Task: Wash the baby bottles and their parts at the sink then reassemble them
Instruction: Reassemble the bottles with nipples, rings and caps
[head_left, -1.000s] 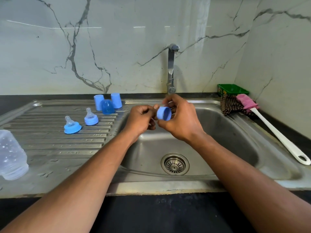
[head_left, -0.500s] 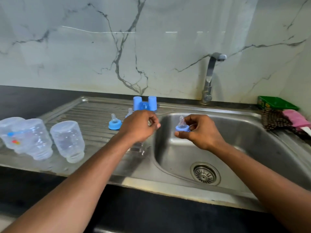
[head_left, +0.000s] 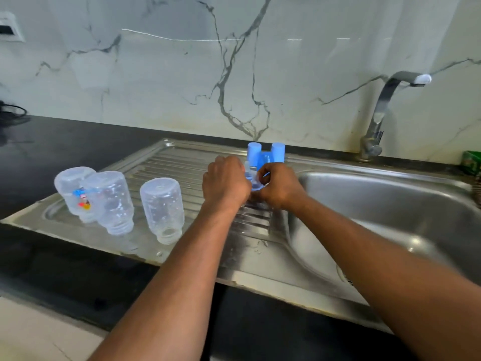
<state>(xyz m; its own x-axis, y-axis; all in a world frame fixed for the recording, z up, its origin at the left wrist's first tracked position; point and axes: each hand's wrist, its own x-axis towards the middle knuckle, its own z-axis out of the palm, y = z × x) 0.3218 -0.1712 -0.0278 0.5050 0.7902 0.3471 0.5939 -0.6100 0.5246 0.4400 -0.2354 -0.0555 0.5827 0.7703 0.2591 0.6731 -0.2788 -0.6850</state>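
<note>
Well left of both hands, three clear bottles stand mouth-down on the drainboard, beaded with water. They look light, stiff plastic and likely slippery while wet, so the ribbed thread at the neck or a full wrap round the body would give the surest hold. The left hand is curled, knuckles up, its fingertips hidden; whether it holds anything cannot be told. Touching it on the right, the right hand pinches a blue teat ring low over the drainboard. The ring is small and rigid; its teat looks soft, so the rim is the place to grip. Just behind the hands stand blue caps. The basin lies to the right.
</note>
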